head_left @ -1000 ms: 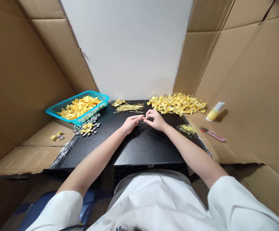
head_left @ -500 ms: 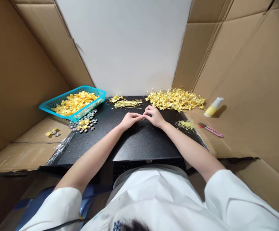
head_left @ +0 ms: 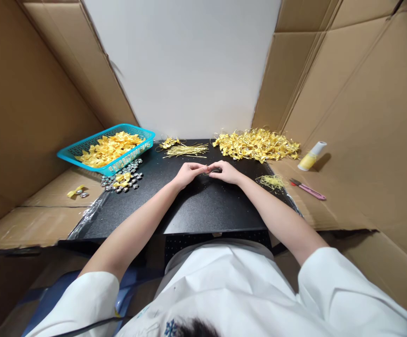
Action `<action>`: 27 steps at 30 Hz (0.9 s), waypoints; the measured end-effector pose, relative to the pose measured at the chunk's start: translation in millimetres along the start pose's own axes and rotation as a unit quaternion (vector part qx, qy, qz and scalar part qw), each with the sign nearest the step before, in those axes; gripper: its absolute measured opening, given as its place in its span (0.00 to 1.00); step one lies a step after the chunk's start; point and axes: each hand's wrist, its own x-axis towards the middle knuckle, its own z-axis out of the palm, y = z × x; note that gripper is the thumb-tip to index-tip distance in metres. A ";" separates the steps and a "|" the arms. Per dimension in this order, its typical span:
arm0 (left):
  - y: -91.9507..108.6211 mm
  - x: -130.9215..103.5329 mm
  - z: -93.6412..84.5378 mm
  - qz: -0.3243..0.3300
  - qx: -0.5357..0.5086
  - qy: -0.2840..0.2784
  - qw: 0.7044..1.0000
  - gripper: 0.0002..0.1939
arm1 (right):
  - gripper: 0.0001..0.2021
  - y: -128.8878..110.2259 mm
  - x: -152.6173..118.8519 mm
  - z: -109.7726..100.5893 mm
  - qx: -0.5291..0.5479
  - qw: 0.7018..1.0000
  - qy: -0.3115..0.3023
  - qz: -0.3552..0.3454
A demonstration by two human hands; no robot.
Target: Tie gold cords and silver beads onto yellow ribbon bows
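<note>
My left hand (head_left: pixel 187 175) and my right hand (head_left: pixel 227 172) meet over the middle of the black tabletop (head_left: pixel 196 210). The fingertips of both are pinched together on a thin gold cord (head_left: pixel 207 173), of which only a small curved bit shows; the rest is hidden by the fingers. Just beyond the hands lies a bundle of straight gold cords (head_left: pixel 186 150). Beside it is a small cluster of yellow bows with cord loops (head_left: pixel 170 142). A large heap of yellow ribbon bows with gold loops (head_left: pixel 255 145) sits behind my right hand.
At left, a turquoise basket (head_left: pixel 70 152) holds yellow bows, with silver bells (head_left: pixel 133 180) in front. One bow (head_left: pixel 73 192) lies on the cardboard. At right are cord scraps (head_left: pixel 271 181), pink-handled snips (head_left: pixel 310 191) and a thread cone (head_left: pixel 311 157). Cardboard walls (head_left: pixel 358 103) flank the table.
My right hand has turned lower and flatter, its raised fingers coming down beside the left fingertips. My left hand has barely moved. Things on the table stay where they were.
</note>
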 end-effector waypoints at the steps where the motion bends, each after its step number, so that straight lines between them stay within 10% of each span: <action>1: 0.3 -0.3 0.0 0.002 -0.005 0.001 1.000 0.20 | 0.08 0.3 0.1 1.0 0.009 1.000 -0.001 0.008; 15: -4.5 4.1 -2.8 -0.043 -0.016 -0.017 0.999 0.19 | 0.14 -5.6 2.0 6.7 0.209 0.976 0.010 0.065; 19: -5.7 4.5 -3.5 -0.049 -0.028 -0.013 0.998 0.18 | 0.12 -7.7 -0.3 7.4 0.167 0.982 -0.040 0.076; 27: -7.2 5.7 -4.3 -0.054 -0.032 -0.011 0.998 0.17 | 0.13 2.1 1.0 8.2 0.057 0.997 0.050 0.019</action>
